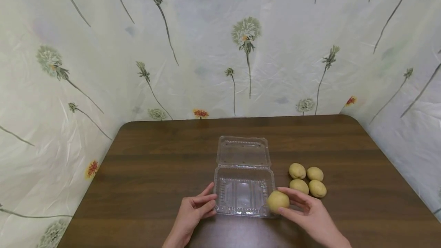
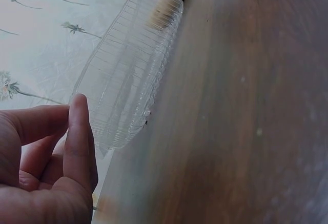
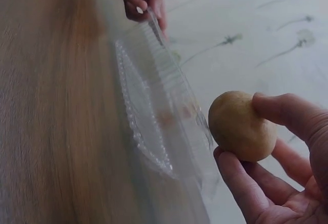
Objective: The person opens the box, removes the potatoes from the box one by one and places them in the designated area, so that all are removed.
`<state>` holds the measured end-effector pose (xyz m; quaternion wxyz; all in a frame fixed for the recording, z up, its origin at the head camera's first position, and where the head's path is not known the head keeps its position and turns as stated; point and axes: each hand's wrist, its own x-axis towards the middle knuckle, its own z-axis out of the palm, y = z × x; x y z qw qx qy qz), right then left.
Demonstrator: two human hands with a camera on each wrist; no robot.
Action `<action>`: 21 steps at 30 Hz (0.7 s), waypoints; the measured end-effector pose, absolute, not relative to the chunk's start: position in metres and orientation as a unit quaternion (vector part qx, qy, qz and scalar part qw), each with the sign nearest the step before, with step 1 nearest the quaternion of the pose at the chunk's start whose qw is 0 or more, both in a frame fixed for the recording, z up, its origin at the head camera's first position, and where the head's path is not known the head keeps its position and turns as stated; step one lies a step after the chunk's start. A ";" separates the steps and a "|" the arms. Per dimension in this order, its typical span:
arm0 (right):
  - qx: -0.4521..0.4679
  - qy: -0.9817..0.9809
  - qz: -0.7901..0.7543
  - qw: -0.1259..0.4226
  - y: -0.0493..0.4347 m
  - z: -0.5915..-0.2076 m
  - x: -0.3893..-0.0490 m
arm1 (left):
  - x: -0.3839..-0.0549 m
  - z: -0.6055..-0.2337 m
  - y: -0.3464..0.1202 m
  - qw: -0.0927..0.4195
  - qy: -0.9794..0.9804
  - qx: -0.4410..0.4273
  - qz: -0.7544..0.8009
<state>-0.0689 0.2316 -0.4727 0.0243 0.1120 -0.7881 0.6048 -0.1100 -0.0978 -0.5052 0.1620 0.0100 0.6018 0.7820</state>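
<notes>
A clear plastic clamshell container [image 1: 244, 198] stands on the table with its lid [image 1: 243, 152] folded back, away from me. At the left side of its base, my left hand [image 1: 194, 213] pinches the rim between thumb and fingers. My right hand [image 1: 310, 215] grips a round yellowish potato [image 1: 278, 202] by thumb and fingertips. In the head view this potato overlaps the container's right front corner, and in the right wrist view the potato [image 3: 241, 126] is right at the rim. No potatoes lie inside the base.
Several more potatoes [image 1: 298, 186] sit in a cluster on the brown wooden table [image 1: 155, 163], right of the container. A pale flower-printed sheet [image 1: 193, 49] hangs behind the table and along both sides.
</notes>
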 end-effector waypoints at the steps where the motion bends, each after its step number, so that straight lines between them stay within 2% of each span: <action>1: 0.110 -0.788 0.605 0.024 0.233 -0.473 -0.068 | -0.110 -0.505 -0.098 0.160 0.602 0.013 0.782; 21: 0.029 -0.816 0.577 0.015 0.250 -0.478 -0.057 | -0.110 -0.504 -0.097 0.157 0.607 0.013 0.779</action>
